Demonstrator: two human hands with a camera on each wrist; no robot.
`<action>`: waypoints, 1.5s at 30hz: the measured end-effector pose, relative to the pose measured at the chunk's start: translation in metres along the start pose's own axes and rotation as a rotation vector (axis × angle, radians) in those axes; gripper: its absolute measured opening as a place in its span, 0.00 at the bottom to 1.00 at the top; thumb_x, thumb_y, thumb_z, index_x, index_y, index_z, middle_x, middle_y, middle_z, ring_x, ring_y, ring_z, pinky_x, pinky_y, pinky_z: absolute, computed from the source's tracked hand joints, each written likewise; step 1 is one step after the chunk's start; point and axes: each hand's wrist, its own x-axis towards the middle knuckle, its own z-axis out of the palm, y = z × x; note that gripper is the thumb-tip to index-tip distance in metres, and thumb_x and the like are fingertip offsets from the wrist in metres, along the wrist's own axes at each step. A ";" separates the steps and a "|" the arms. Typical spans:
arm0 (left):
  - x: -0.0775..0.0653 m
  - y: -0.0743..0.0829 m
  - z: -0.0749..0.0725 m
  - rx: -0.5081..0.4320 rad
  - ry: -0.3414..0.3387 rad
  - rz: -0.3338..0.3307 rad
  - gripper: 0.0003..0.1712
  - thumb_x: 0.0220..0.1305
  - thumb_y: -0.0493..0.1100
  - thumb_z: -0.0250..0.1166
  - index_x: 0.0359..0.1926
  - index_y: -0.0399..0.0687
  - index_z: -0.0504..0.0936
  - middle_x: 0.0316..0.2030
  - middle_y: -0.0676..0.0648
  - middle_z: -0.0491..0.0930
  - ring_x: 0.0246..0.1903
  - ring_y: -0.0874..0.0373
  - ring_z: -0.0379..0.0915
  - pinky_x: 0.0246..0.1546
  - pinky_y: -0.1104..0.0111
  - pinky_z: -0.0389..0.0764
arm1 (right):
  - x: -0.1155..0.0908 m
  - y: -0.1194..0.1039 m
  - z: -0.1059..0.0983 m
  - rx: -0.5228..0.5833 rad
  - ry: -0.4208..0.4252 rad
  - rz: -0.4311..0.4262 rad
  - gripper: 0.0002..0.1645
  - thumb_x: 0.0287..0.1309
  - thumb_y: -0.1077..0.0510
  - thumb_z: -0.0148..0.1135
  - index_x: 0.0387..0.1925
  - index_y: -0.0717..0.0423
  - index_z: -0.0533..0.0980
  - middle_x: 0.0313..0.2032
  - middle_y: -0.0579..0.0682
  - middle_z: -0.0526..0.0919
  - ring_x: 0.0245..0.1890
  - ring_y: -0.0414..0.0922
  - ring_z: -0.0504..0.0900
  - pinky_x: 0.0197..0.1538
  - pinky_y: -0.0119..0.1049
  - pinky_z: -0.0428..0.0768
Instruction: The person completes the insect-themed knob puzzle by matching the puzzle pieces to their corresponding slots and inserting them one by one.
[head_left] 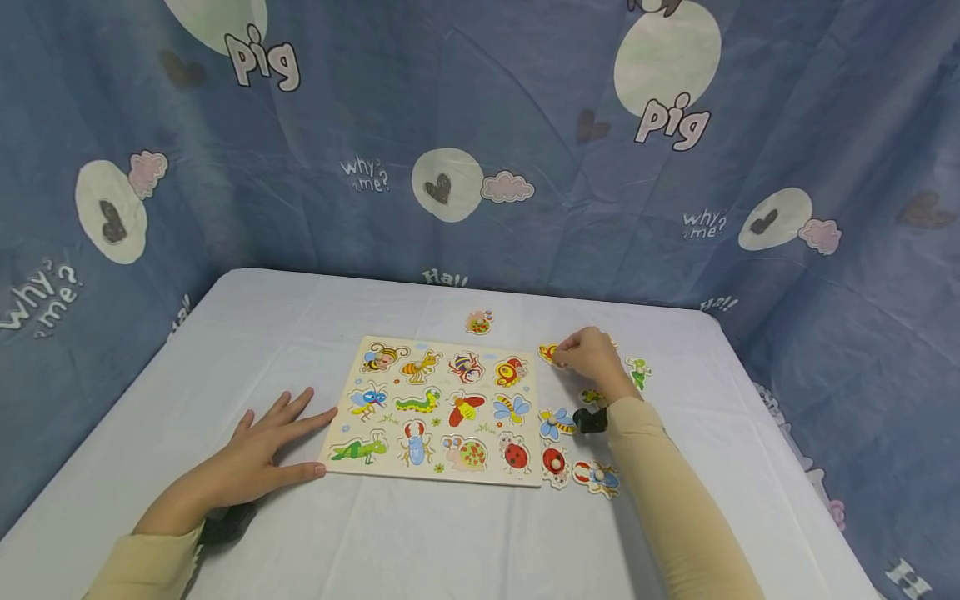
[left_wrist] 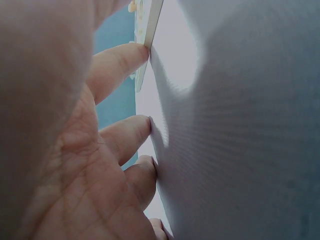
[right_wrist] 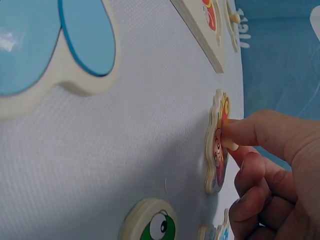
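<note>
A wooden insect puzzle board (head_left: 442, 387) lies on the white table. My left hand (head_left: 262, 454) rests at its left side with fingers spread; the thumb and index fingertip touch the board's edge. In the left wrist view, the index finger (left_wrist: 120, 65) meets the board's side (left_wrist: 150, 30). Beyond the board's upper right corner, my right hand (head_left: 596, 358) pinches the small knob of a red-and-yellow butterfly puzzle piece (head_left: 547, 352) between thumb and index finger. The right wrist view shows that piece (right_wrist: 216, 150) tilted on edge, close to the cloth.
Right of the board lie a blue-winged bee piece (head_left: 556, 423), a ladybug piece (head_left: 555, 465), a beetle piece (head_left: 597, 478), a green caterpillar piece (head_left: 592, 397) and a green grasshopper piece (head_left: 638, 372). A snail piece (head_left: 479, 322) lies behind the board. A patterned blue curtain (head_left: 337, 225) hangs behind the table.
</note>
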 end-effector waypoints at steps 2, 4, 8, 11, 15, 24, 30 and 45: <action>0.000 0.000 0.000 -0.001 0.001 0.002 0.48 0.61 0.67 0.75 0.79 0.62 0.73 0.84 0.31 0.52 0.82 0.20 0.38 0.71 0.17 0.32 | 0.000 0.001 0.000 -0.001 -0.002 0.001 0.11 0.65 0.52 0.73 0.40 0.56 0.89 0.34 0.49 0.89 0.34 0.45 0.78 0.38 0.35 0.74; 0.000 0.000 0.000 -0.001 0.003 0.003 0.47 0.61 0.67 0.75 0.79 0.62 0.73 0.84 0.31 0.52 0.82 0.20 0.38 0.71 0.17 0.32 | 0.000 0.002 0.000 -0.002 -0.004 0.002 0.11 0.65 0.52 0.73 0.41 0.56 0.89 0.35 0.49 0.89 0.35 0.45 0.78 0.39 0.35 0.74; -0.001 0.000 0.000 0.002 0.006 0.005 0.47 0.62 0.67 0.75 0.79 0.61 0.73 0.84 0.30 0.52 0.82 0.20 0.39 0.71 0.17 0.33 | 0.001 0.004 0.000 -0.006 -0.001 0.003 0.12 0.66 0.52 0.73 0.43 0.56 0.89 0.36 0.50 0.89 0.36 0.45 0.79 0.42 0.37 0.76; -0.001 0.000 -0.001 -0.001 0.006 0.007 0.47 0.62 0.67 0.75 0.79 0.61 0.73 0.84 0.30 0.52 0.82 0.20 0.39 0.71 0.17 0.33 | 0.000 0.006 0.000 -0.009 0.006 0.000 0.12 0.66 0.51 0.73 0.44 0.56 0.89 0.37 0.50 0.89 0.37 0.46 0.79 0.44 0.38 0.76; -0.001 0.000 -0.001 -0.004 0.004 0.007 0.47 0.62 0.67 0.75 0.79 0.61 0.73 0.84 0.30 0.52 0.82 0.20 0.38 0.71 0.17 0.33 | -0.002 0.008 -0.001 0.005 0.013 0.014 0.14 0.67 0.50 0.73 0.44 0.56 0.88 0.40 0.51 0.88 0.38 0.46 0.79 0.44 0.38 0.76; 0.000 -0.001 -0.001 0.005 -0.004 -0.005 0.48 0.61 0.68 0.75 0.79 0.61 0.73 0.84 0.31 0.52 0.82 0.20 0.37 0.71 0.18 0.33 | -0.008 0.006 -0.002 0.002 0.045 0.047 0.17 0.66 0.45 0.75 0.38 0.56 0.88 0.34 0.49 0.85 0.35 0.45 0.78 0.37 0.35 0.75; 0.000 -0.001 -0.001 0.003 -0.005 -0.001 0.48 0.62 0.68 0.75 0.79 0.61 0.73 0.84 0.30 0.52 0.82 0.20 0.38 0.71 0.17 0.33 | -0.011 0.004 0.000 -0.049 0.076 0.043 0.19 0.65 0.45 0.76 0.31 0.57 0.88 0.29 0.47 0.83 0.30 0.45 0.76 0.34 0.35 0.72; 0.000 0.000 -0.001 0.001 0.003 0.007 0.48 0.62 0.67 0.75 0.79 0.61 0.73 0.84 0.30 0.52 0.82 0.19 0.38 0.70 0.17 0.33 | -0.011 -0.002 -0.001 -0.099 0.074 0.051 0.15 0.67 0.47 0.73 0.37 0.57 0.87 0.34 0.50 0.86 0.32 0.46 0.79 0.35 0.36 0.73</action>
